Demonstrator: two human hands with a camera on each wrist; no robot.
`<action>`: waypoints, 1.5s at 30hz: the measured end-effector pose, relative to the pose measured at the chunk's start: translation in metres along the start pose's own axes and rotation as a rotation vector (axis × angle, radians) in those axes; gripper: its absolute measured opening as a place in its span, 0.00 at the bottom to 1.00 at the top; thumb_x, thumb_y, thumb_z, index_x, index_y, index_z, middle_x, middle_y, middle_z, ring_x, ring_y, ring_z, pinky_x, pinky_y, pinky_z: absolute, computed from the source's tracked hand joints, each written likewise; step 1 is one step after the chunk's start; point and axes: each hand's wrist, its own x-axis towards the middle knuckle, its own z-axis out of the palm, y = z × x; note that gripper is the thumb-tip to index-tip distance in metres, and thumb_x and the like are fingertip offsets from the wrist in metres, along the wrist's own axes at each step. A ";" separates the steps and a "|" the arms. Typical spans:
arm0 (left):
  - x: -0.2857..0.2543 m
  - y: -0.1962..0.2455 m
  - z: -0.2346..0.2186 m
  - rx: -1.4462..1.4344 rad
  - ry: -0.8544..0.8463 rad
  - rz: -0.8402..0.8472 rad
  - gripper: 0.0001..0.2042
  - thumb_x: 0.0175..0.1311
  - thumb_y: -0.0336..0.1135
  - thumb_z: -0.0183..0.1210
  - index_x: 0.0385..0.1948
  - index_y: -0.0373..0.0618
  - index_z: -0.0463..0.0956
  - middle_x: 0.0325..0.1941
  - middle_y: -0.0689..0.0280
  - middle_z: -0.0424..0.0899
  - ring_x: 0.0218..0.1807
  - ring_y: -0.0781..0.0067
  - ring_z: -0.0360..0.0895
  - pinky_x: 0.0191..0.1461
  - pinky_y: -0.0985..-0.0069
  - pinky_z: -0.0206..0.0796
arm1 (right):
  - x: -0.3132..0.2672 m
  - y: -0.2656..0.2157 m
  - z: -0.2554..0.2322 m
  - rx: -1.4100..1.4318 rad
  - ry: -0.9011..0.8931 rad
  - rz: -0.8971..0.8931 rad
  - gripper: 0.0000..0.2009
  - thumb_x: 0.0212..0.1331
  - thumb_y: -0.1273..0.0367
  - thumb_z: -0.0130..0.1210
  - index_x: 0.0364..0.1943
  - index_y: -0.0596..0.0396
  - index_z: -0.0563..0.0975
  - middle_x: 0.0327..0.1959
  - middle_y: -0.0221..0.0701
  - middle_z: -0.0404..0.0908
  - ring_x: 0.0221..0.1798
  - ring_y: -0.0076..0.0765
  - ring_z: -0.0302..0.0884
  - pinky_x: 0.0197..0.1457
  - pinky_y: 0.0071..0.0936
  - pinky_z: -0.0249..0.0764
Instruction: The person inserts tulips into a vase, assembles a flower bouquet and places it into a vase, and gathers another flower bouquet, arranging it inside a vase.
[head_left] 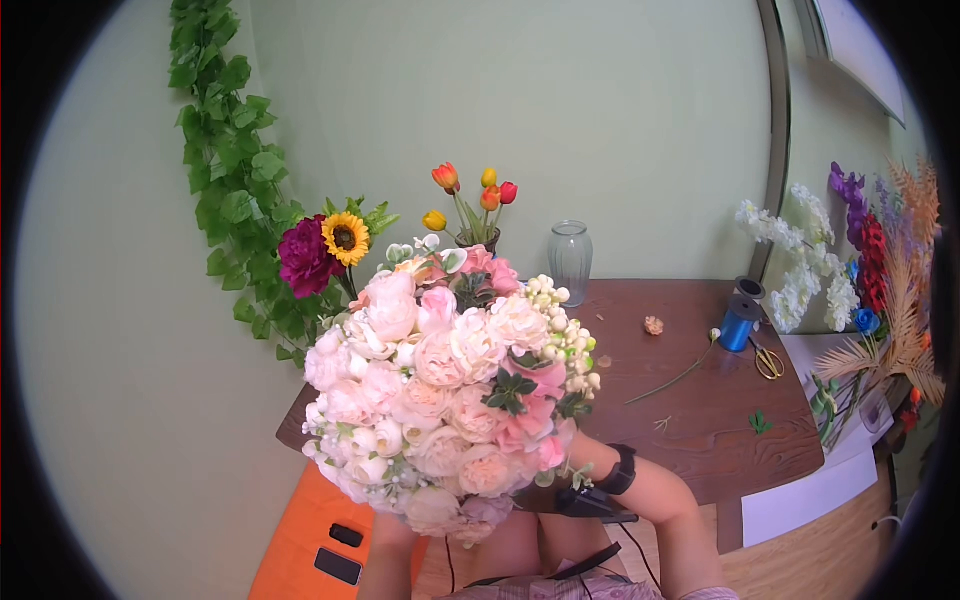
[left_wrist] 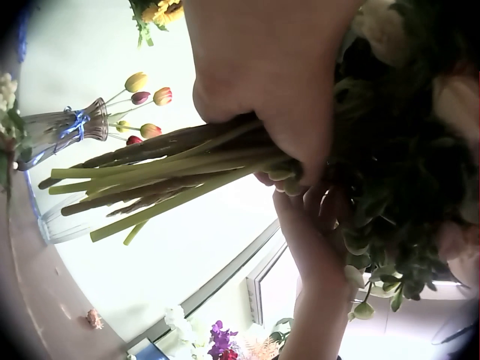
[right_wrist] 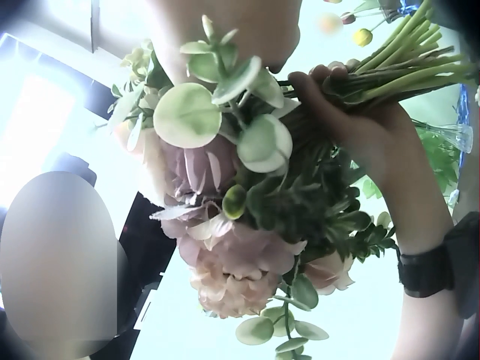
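Observation:
A large bouquet (head_left: 440, 380) of pale pink and white flowers fills the middle of the head view and hides both hands there. In the left wrist view my left hand (left_wrist: 262, 71) grips its bundle of green stems (left_wrist: 165, 176), whose cut ends stick out past the hand. My right hand (left_wrist: 311, 232) comes from the other side, fingers curled at the bouquet's neck just under the leaves. The right wrist view shows the left thumb and fingers wrapped round the stems, with round eucalyptus-like leaves (right_wrist: 187, 116) partly covering the right hand.
On the brown table (head_left: 640, 400) are a glass vase (head_left: 570, 260), a blue ribbon spool (head_left: 738, 322), scissors (head_left: 768, 362), a loose stem (head_left: 672, 382) and a small blossom (head_left: 653, 325). Tulips (head_left: 488, 197) stand behind. More flowers (head_left: 875, 260) are at right; two dark devices (head_left: 338, 565) lie on orange cloth.

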 end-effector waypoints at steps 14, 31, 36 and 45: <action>-0.019 -0.008 -0.006 0.156 0.093 -0.042 0.11 0.51 0.31 0.52 0.37 0.41 0.72 0.41 0.61 0.75 0.47 0.64 0.69 0.52 0.75 0.59 | 0.000 -0.008 0.028 -1.369 0.369 -0.111 0.26 0.41 0.64 0.64 0.48 0.55 0.70 0.49 0.33 0.71 0.50 0.33 0.68 0.54 0.29 0.63; -0.031 -0.009 -0.003 -0.020 0.116 -0.003 0.11 0.52 0.31 0.53 0.37 0.41 0.72 0.39 0.62 0.74 0.46 0.64 0.68 0.54 0.73 0.58 | 0.039 -0.010 0.079 -2.444 0.218 -0.488 0.21 0.47 0.68 0.55 0.45 0.61 0.65 0.42 0.43 0.69 0.47 0.50 0.66 0.51 0.42 0.62; -0.015 -0.010 -0.004 -0.409 0.081 0.187 0.09 0.53 0.32 0.53 0.36 0.42 0.70 0.36 0.64 0.73 0.44 0.66 0.68 0.56 0.71 0.57 | 0.038 -0.001 0.089 -2.514 0.326 -0.499 0.15 0.48 0.69 0.55 0.39 0.59 0.67 0.35 0.39 0.71 0.40 0.48 0.68 0.40 0.39 0.65; 0.019 0.044 0.003 -1.122 0.010 0.540 0.07 0.55 0.33 0.54 0.33 0.44 0.68 0.31 0.67 0.71 0.39 0.70 0.67 0.59 0.68 0.55 | 0.050 0.004 0.097 -2.424 0.313 -0.684 0.13 0.44 0.73 0.54 0.36 0.59 0.68 0.31 0.36 0.67 0.34 0.44 0.67 0.37 0.34 0.66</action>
